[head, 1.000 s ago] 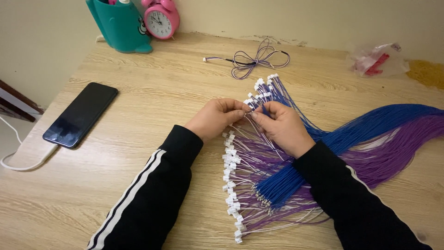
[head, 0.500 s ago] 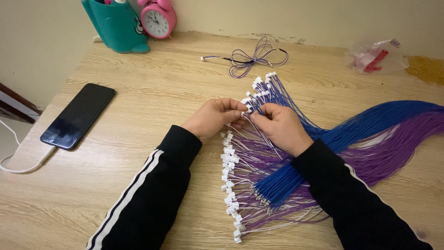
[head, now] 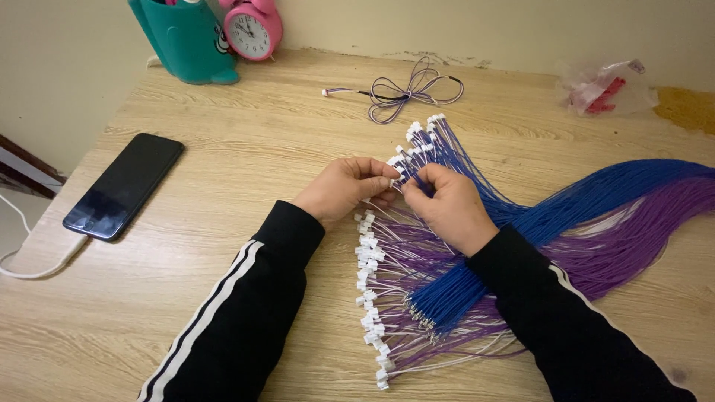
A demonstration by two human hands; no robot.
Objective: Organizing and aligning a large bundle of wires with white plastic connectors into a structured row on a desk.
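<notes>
We looked down at a wide wooden table [head: 223, 149]. Across its right half lay a big fan of blue and purple wires [head: 596, 216], their long axis running from the far right edge in toward the middle, where they spread into rows of small white plugs [head: 369, 283]. Our left hand [head: 342, 190] and right hand [head: 447, 205] met at the centre, fingertips nearly touching, both pinched narrow on one white plug [head: 397, 173] between them. The wires trailed away rightward beneath our right hand, the nearer one. Farther off sat a teal cup [head: 190, 41], a black phone [head: 123, 186], a pink clock [head: 252, 28], a clear bag [head: 603, 85] and a small coiled wire [head: 410, 89].
</notes>
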